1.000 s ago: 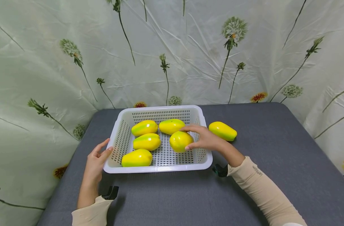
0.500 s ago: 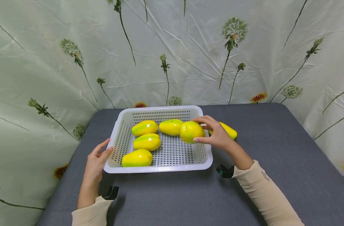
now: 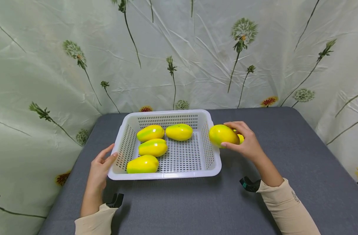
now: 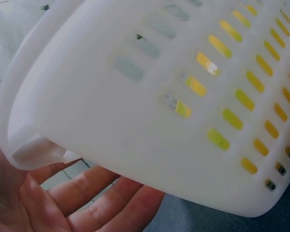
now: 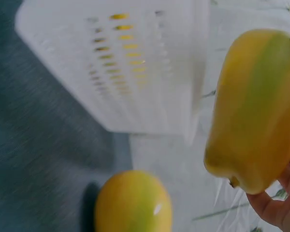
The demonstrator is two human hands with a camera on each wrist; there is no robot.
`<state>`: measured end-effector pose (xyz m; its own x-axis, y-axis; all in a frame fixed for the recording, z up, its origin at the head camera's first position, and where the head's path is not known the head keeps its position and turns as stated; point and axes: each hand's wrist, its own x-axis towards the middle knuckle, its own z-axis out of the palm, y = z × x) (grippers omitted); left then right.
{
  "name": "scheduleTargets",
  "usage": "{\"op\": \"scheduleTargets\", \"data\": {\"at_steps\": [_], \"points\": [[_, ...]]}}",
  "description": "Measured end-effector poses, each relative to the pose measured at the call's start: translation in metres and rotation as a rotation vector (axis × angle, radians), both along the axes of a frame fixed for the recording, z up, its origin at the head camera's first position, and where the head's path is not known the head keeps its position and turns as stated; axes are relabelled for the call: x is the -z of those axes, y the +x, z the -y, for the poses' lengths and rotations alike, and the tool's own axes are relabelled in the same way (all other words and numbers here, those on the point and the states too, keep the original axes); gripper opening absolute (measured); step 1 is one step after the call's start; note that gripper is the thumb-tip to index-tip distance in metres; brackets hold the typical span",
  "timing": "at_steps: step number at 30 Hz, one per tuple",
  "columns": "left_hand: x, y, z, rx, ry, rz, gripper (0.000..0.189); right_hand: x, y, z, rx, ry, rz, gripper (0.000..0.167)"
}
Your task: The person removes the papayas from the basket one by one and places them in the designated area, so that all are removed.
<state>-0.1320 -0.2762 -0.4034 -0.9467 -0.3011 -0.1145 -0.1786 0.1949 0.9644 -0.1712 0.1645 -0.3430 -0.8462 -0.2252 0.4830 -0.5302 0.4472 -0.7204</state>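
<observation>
Fruit (image 3: pixel 221 135) moved outside basket (image 3: pixel 164 176), in right hand (image 3: pixel 248 143), four fruits (image 3: pixel 153 148) inside

Print (image 3: pixel 295 196) on the right sleeve (image 3: pixel 293 210) is too small to read.

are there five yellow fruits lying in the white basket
No, the head view shows just four yellow fruits in the white basket, while the right hand holds another fruit.
</observation>
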Motion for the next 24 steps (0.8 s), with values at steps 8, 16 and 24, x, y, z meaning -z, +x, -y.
{"op": "scheduleTargets", "data": {"at_steps": [8,16,24], "points": [[0.004,0.0,0.001,0.002,0.007,-0.043,0.054,0.05,-0.005,-0.031,0.113,0.042,0.039,0.059],[0.002,0.0,0.001,0.009,-0.025,-0.033,0.055,0.081,-0.005,-0.039,0.132,0.076,0.08,0.059],[0.0,0.0,0.0,-0.015,-0.005,0.008,0.052,0.102,-0.008,-0.036,0.129,0.082,0.078,0.06]]}}
